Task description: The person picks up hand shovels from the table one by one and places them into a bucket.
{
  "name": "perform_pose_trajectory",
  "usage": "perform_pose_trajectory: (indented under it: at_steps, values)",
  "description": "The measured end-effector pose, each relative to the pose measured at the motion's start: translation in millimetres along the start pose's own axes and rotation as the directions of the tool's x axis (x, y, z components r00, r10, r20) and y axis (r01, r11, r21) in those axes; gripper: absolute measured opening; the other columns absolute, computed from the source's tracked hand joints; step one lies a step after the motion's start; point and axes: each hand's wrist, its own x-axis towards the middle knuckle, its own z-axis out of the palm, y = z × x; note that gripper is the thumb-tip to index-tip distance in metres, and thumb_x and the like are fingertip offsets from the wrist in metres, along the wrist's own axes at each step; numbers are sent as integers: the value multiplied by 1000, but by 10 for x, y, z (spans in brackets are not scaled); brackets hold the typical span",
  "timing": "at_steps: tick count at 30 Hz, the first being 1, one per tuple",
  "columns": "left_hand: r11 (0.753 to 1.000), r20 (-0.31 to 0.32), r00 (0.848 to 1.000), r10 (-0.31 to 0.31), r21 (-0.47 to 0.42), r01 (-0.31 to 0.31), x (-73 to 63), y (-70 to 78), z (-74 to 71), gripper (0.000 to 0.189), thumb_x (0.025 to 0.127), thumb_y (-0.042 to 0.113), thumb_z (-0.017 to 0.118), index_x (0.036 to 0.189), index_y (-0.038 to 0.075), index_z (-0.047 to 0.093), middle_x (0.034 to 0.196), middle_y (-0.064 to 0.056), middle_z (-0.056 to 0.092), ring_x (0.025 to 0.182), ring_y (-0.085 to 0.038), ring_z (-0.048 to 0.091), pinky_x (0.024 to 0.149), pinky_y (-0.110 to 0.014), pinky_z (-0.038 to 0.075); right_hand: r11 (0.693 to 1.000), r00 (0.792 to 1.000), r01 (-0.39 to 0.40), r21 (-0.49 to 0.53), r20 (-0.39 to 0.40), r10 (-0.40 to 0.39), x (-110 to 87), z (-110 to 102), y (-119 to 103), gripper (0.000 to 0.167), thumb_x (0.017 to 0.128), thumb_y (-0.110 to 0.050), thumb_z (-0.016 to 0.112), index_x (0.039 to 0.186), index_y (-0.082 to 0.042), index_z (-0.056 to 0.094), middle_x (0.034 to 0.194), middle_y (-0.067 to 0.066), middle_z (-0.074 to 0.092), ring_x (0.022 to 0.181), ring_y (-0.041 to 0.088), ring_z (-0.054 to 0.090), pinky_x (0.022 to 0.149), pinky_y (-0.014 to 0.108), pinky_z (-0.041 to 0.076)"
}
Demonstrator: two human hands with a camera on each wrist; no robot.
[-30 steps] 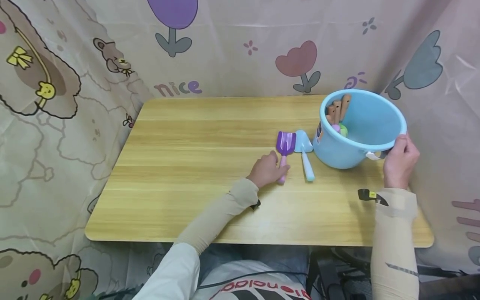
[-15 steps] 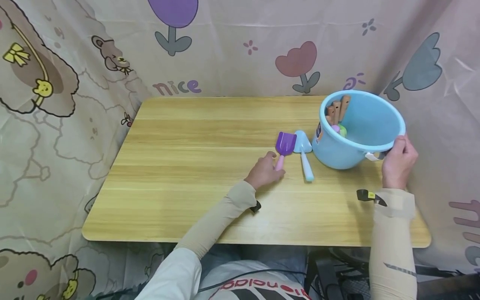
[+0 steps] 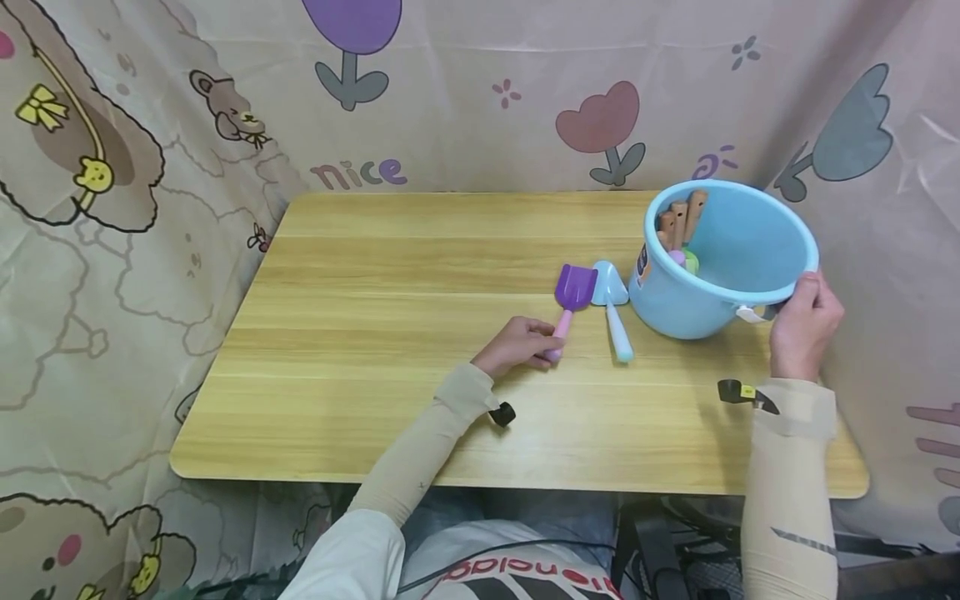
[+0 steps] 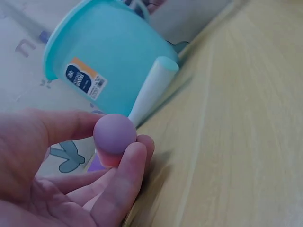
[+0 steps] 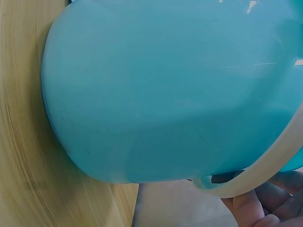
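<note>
My left hand [image 3: 521, 342] pinches the pink handle of a purple toy shovel [image 3: 576, 287]; the rounded end of that handle [image 4: 114, 134] faces the left wrist camera between thumb and fingers. Just right of it lies a light blue toy trowel [image 3: 610, 285], its handle pointing toward me. My right hand [image 3: 806, 327] grips the rim of a blue bucket [image 3: 682, 312] on its right side, close to the white bucket handle [image 5: 255, 172]. Inside the bucket, brown handles [image 3: 678, 221] lean on the left wall beside small purple and green pieces [image 3: 689, 262].
The bucket stands on the right part of a wooden table [image 3: 375, 333] with rounded corners. Patterned cloth [image 3: 465, 100] hangs behind and along both sides. A label [image 4: 85, 78] is stuck on the bucket's wall.
My left hand has shifted slightly left and toward me, lower on the shovel's handle, its fingers now closed round the end. The right hand and bucket stay in place.
</note>
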Motion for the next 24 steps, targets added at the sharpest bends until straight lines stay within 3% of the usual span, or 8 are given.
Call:
perform_pose_trajectory:
  at_steps: [11, 24]
  values:
    - [990, 89, 995, 55, -131, -43, -69, -19, -93, 53, 98, 9, 69, 144, -9, 51, 127, -30, 69, 94, -18, 74, 90, -31, 63, 1000, 1000, 10, 1, 8, -10, -6, 3, -7, 44, 108, -32, 42, 69, -18, 56, 78, -11, 60, 75, 6, 52, 70, 17, 41]
    - [975, -41, 997, 68, -210, -75, -105, 26, -108, 48, 97, 12, 71, 139, -7, 58, 128, -26, 68, 90, -16, 72, 78, -21, 62, 1000, 1000, 7, 9, 16, -7, -15, 1, -7, 45, 108, -31, 41, 68, -17, 53, 74, -10, 56, 74, 8, 49, 68, 18, 39]
